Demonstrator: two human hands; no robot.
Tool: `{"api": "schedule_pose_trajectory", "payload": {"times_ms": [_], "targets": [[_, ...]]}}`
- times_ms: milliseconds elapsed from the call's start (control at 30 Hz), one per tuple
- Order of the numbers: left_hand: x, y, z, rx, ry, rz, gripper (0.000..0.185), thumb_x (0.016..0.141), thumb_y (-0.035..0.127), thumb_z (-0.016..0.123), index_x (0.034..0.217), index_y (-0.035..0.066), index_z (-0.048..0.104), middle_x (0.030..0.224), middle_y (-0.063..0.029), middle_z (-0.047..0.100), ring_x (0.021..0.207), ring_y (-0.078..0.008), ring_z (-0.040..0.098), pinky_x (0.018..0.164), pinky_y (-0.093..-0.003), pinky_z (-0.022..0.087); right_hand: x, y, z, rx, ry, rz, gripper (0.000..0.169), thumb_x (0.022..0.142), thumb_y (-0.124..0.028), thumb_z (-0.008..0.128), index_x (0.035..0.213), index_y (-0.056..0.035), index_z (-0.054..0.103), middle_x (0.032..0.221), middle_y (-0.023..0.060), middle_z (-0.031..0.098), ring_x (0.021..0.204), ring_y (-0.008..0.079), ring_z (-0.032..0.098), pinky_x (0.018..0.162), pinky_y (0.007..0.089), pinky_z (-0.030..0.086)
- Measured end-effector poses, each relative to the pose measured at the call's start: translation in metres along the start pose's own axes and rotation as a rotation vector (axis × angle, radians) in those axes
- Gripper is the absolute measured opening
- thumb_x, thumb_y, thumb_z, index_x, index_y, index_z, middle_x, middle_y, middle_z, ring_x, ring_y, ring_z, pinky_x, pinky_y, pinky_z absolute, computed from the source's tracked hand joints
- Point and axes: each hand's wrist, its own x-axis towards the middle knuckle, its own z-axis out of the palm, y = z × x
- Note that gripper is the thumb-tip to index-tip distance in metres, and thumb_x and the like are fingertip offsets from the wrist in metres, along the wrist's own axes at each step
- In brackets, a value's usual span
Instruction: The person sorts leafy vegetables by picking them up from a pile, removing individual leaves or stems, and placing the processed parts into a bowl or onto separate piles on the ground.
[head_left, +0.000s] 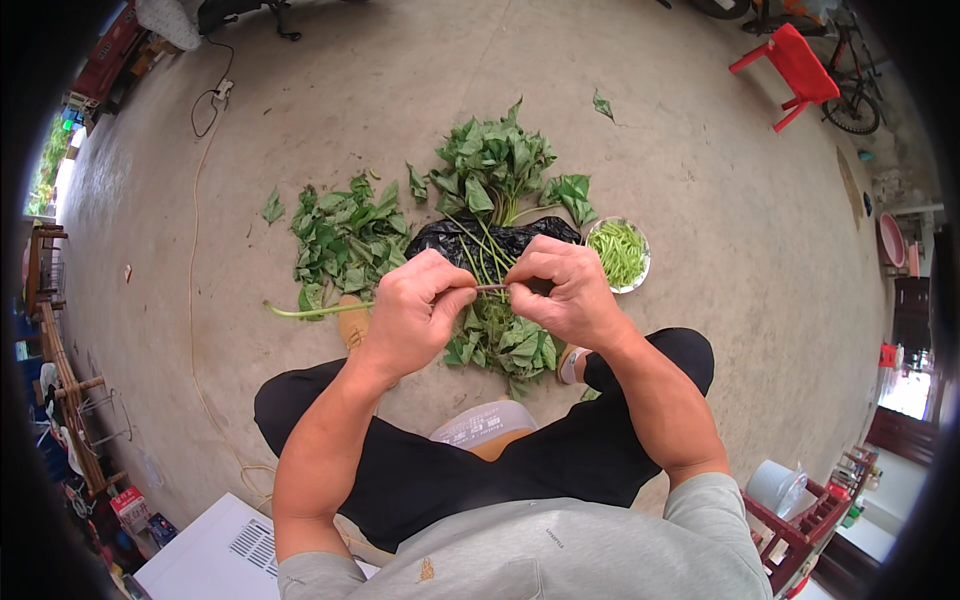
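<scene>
Between my left hand (420, 311) and my right hand (562, 289) a thin leaf stem (491, 287) is stretched, purplish where it shows between the fingertips. Both thumbs and forefingers pinch it. A green stem length (319, 310) sticks out to the left from behind my left hand. Below my hands lies a black plastic bag (435, 238), with long green stems across it. A bunch of leafy greens (495, 161), likely sweet potato leaves, rests at its far side. Right of it a plate (643, 283) holds short green stem pieces (616, 253).
A heap of loose leaves (345, 232) lies left of the bag, and more leaves (517, 345) lie between my feet. A cable (195, 262) runs along the concrete floor (712, 247). Farther off stand a red plastic stool (799, 67) and a bicycle (851, 105). A white appliance (217, 551) is behind left.
</scene>
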Motion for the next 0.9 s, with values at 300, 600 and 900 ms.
{"api": "schedule_pose_trajectory", "payload": {"times_ms": [300, 600, 900], "targets": [[-0.002, -0.002, 0.002, -0.063, 0.087, 0.073, 0.013, 0.078, -0.006, 0.073, 0.09, -0.001, 0.072, 0.082, -0.0122, 0.071, 0.072, -0.0237, 0.066, 0.066, -0.0324, 0.052, 0.004, -0.009, -0.01, 0.473, -0.123, 0.502, 0.011, 0.084, -0.01, 0.071, 0.087, -0.0004, 0.069, 0.073, -0.0054, 0.059, 0.063, 0.0006, 0.049, 0.054, 0.0207, 0.039], [-0.004, 0.007, 0.013, -0.034, 0.1, 0.103, 0.014, 0.078, -0.007, 0.073, 0.091, -0.001, 0.073, 0.086, -0.0129, 0.073, 0.075, -0.025, 0.069, 0.068, -0.0328, 0.055, 0.003, -0.009, -0.005, 0.446, -0.116, 0.42, 0.009, 0.082, -0.011, 0.07, 0.08, -0.003, 0.065, 0.072, -0.0067, 0.057, 0.064, 0.0008, 0.047, 0.056, 0.0203, 0.039], [-0.011, 0.0, 0.022, -0.158, 0.141, 0.012, 0.016, 0.078, -0.01, 0.072, 0.092, -0.003, 0.073, 0.087, -0.011, 0.072, 0.078, -0.0202, 0.067, 0.069, -0.0302, 0.053, 0.002, -0.011, 0.012, 0.57, -0.101, 0.433, 0.006, 0.086, -0.007, 0.067, 0.082, -0.0039, 0.063, 0.074, -0.0081, 0.054, 0.066, -0.0004, 0.044, 0.057, 0.0192, 0.035]]}}
